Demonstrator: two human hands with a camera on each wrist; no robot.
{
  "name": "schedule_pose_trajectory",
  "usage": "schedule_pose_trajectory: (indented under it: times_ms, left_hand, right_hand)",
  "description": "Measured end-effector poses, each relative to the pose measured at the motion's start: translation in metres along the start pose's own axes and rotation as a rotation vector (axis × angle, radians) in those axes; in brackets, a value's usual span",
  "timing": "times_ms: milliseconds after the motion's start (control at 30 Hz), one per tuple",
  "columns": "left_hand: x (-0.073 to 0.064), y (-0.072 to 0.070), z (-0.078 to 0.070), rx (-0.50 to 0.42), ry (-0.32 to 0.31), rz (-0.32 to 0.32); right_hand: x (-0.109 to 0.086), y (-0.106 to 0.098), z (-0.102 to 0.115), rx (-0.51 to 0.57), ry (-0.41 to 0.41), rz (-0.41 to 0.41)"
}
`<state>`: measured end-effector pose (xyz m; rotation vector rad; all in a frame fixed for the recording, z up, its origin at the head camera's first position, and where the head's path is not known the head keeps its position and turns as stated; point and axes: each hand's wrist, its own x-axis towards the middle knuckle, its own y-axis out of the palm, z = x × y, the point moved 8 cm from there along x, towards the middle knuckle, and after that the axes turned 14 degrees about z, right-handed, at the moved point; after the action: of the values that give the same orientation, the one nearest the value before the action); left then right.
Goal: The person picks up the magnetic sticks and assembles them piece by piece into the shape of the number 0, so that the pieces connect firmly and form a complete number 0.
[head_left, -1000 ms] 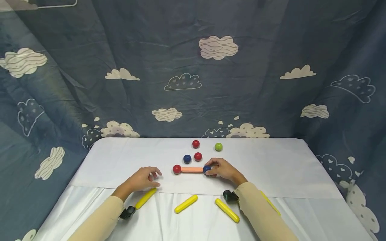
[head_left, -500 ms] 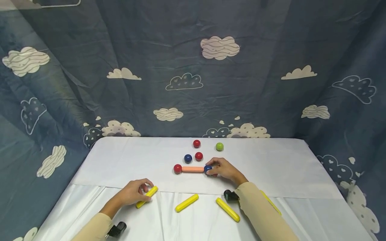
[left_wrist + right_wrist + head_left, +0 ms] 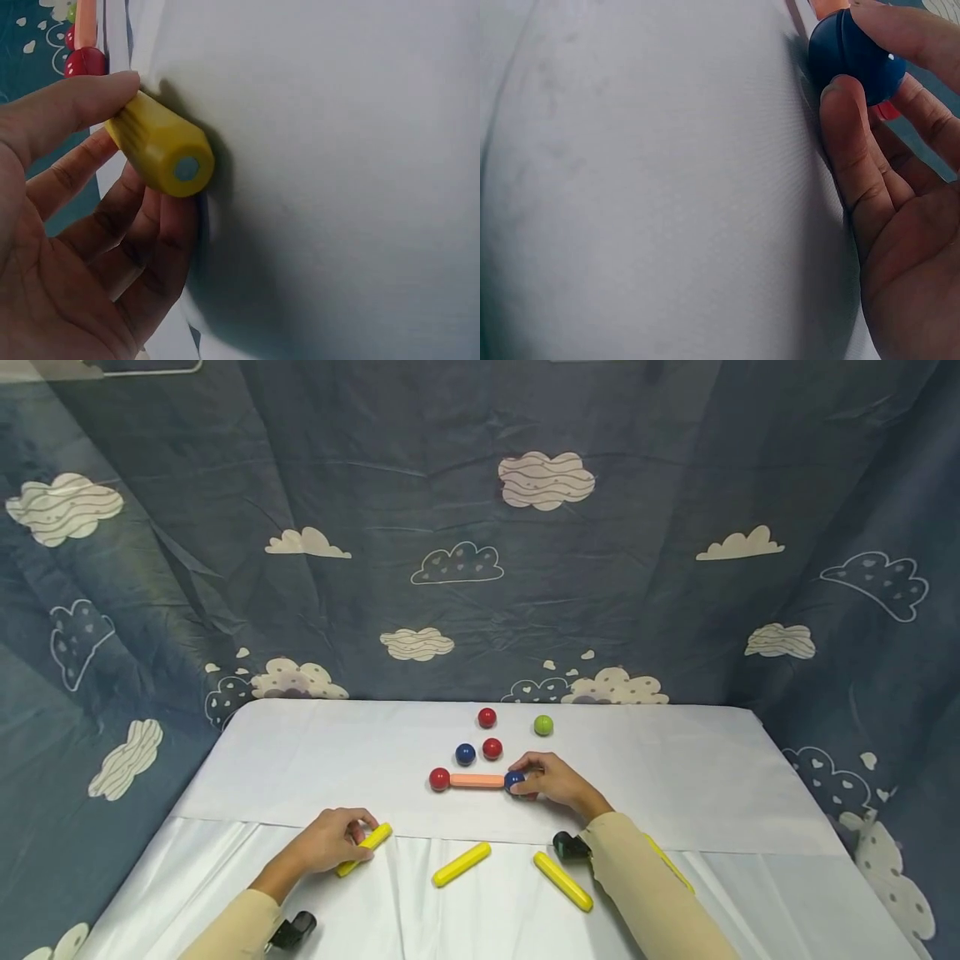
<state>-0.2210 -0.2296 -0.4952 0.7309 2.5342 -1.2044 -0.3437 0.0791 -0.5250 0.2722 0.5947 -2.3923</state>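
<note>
My left hand (image 3: 328,842) pinches a yellow stick (image 3: 376,836) at the front left, with the thumb on one side and fingertips on the other. In the left wrist view the near end of the yellow stick (image 3: 169,146) shows a grey disc. My right hand (image 3: 558,778) holds a blue ball (image 3: 513,781) between thumb and fingers. This blue ball sits at the right end of an orange stick (image 3: 477,781), and a red ball (image 3: 439,779) sits at its left end. In the right wrist view, a bit of something red (image 3: 885,111) shows behind the fingers, mostly hidden.
Behind the orange stick lie a blue ball (image 3: 465,754), a red ball (image 3: 492,748), another red ball (image 3: 487,717) and a green ball (image 3: 543,725). Two yellow sticks, one central (image 3: 461,864) and one farther right (image 3: 562,882), lie in front. Another yellow stick (image 3: 670,862) is partly behind the right sleeve.
My left hand has moved back toward the front left, away from the red ball, and has taken hold of the yellow stick. The right hand stays on the blue ball.
</note>
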Motion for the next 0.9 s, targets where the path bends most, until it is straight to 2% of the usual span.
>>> schedule_pose_trajectory:
  times_ms: [167, 300, 600, 900]
  left_hand:
    - [0.005, -0.002, -0.002, -0.027, 0.024, -0.020]
    - [0.018, -0.001, -0.008, -0.094, 0.025, -0.033]
    - [0.045, 0.009, -0.025, -0.234, -0.009, -0.037]
    - [0.057, 0.014, -0.027, -0.342, -0.047, -0.021]
  right_hand:
    - [-0.001, -0.001, -0.002, 0.000, 0.002, 0.004]
    - [-0.004, -0.004, -0.005, -0.013, 0.008, -0.005]
    - [-0.005, -0.007, -0.006, -0.015, -0.003, 0.000]
    - [0.000, -0.001, -0.001, 0.004, -0.022, 0.005]
